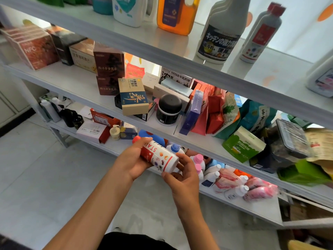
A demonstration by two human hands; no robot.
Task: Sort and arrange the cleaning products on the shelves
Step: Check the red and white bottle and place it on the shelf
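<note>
I hold a white bottle (159,156) with a red cap and a red-and-white label, lying on its side in front of the lower shelf. My left hand (134,159) grips its neck end. My right hand (182,175) holds its base from below with curled fingers. On the top shelf (180,44) stand two matching red-capped bottles (261,33), a white spray-type bottle (223,33), an orange jug (177,14) and a white jug (128,10). Several white and pink bottles (232,179) lie on the bottom shelf (259,208) to the right of my hands.
The middle shelf (72,82) carries food boxes, a black jar (168,110), snack bags and a green box (243,144). Dark bottles, a pump bottle (115,132) and cartons fill the bottom shelf's left part. Pale tiled floor (45,177) lies below, with a cardboard box at lower right.
</note>
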